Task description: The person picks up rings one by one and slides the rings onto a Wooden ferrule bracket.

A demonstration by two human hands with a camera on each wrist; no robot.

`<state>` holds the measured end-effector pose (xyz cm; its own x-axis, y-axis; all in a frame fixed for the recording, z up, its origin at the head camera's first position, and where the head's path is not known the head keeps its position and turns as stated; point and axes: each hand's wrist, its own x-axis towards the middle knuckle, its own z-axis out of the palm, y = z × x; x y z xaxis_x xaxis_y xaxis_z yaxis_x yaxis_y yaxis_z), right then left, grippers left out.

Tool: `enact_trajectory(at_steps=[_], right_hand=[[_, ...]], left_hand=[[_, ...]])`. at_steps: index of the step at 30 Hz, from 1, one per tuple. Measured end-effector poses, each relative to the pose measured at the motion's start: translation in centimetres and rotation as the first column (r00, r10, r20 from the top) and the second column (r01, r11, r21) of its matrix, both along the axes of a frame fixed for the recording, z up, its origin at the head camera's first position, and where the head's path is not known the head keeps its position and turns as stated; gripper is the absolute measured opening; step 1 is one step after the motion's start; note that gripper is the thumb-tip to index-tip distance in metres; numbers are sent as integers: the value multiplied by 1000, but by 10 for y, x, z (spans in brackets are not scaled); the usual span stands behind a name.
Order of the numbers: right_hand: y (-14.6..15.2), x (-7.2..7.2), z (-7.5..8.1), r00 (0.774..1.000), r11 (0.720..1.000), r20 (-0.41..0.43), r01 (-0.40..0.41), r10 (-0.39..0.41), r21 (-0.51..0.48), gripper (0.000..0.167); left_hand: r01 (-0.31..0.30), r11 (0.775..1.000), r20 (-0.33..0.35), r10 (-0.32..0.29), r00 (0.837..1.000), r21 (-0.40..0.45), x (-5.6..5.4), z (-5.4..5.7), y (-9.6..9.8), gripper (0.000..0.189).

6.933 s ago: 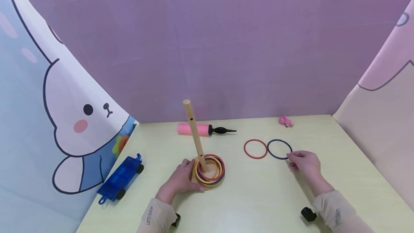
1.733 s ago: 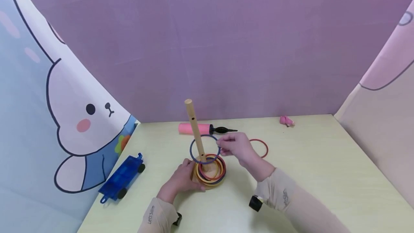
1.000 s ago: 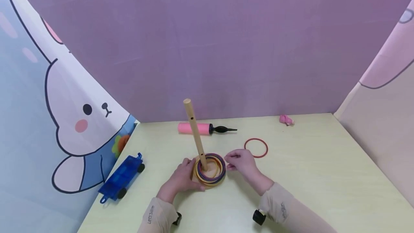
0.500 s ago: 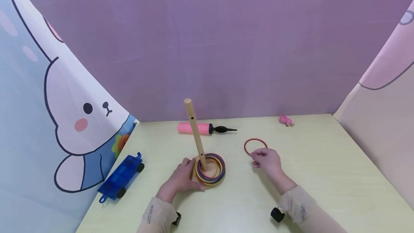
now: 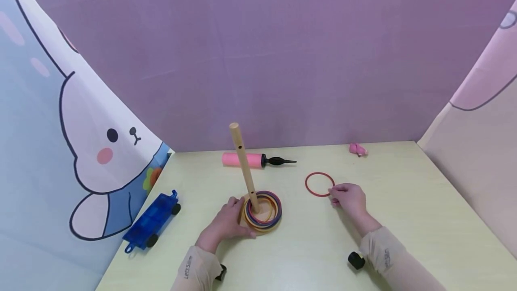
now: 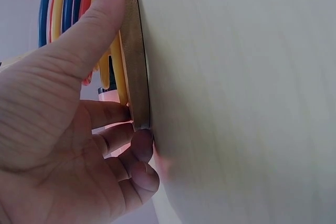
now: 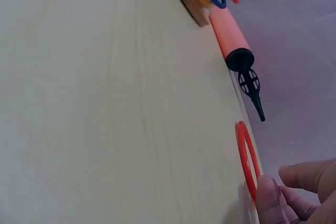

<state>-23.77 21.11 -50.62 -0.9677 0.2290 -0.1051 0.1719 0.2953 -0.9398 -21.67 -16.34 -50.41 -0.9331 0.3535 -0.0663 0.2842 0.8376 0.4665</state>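
A wooden ring-toss stand (image 5: 244,169) has its post rising from a flat base, with several yellow, blue and red rings (image 5: 276,217) stacked around the foot. My left hand (image 5: 228,223) grips the edge of the base (image 6: 135,61), thumb over the near side, fingers round the far side. Flat on the table to the right lies a single red ring (image 5: 308,187). At its right edge are the fingertips of my right hand (image 5: 351,201). In the right wrist view a small gap shows between thumb and index finger, and the thumb hides part of the red ring (image 7: 245,156).
Behind the stand lies a pink hand pump (image 5: 244,160) with a black nozzle. A blue toy wagon (image 5: 151,222) stands at the table's left side. A small pink object (image 5: 357,149) sits at the back right. A purple backdrop (image 5: 282,66) borders the table's far edge.
The right hand carried the blue ring from the table onto the stand and let go. It then moved right to the red ring's right edge. The left hand stayed on the base.
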Motion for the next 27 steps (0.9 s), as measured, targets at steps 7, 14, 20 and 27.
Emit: enact_trajectory(at_steps=[7, 14, 20, 27], right_hand=[[4, -8, -5, 999, 1000, 39, 21, -22, 9, 25], [5, -15, -7, 998, 997, 61, 16, -20, 74, 22], [3, -17, -7, 998, 976, 60, 5, -18, 216, 20], [2, -18, -5, 997, 948, 82, -26, 0, 316, 14]], left_hand=[[2, 1000, 3, -2, 1000, 4, 0, 0, 0, 117], [-4, 1000, 16, 4, 1000, 7, 1, 2, 1, 117], [-1, 1000, 22, 1, 1000, 10, 1, 3, 2, 117], [-8, 1000, 26, 8, 1000, 19, 1, 2, 1, 117]])
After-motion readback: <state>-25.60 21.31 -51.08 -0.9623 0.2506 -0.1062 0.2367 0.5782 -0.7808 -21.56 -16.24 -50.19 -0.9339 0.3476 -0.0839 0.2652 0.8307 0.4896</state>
